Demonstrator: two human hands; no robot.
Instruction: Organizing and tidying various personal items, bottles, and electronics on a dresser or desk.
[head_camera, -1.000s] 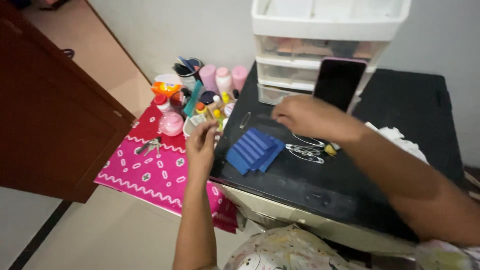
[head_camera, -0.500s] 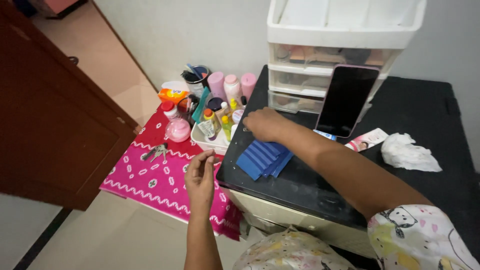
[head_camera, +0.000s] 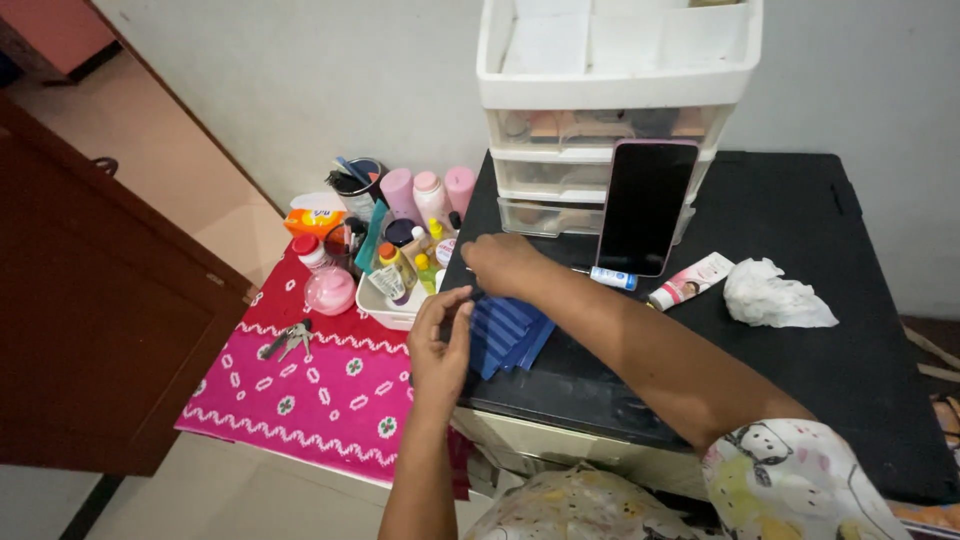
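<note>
Head view | left hand (head_camera: 440, 335) raised, fingers half-curled at near-left edge of folded blue cloth (head_camera: 508, 332) on black tabletop (head_camera: 800, 360); hold unclear | right hand (head_camera: 502, 262) closed over cloth's far edge, grasp hidden | step: apparently gathering cloth; firmer pinch needed

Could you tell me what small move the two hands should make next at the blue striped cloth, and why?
Probably close the left hand on the near edge of the blue striped cloth and lift it. Its fingers already sit at that edge, the right hand rests just behind, and the cloth lies folded at the edge of the black top.
</note>
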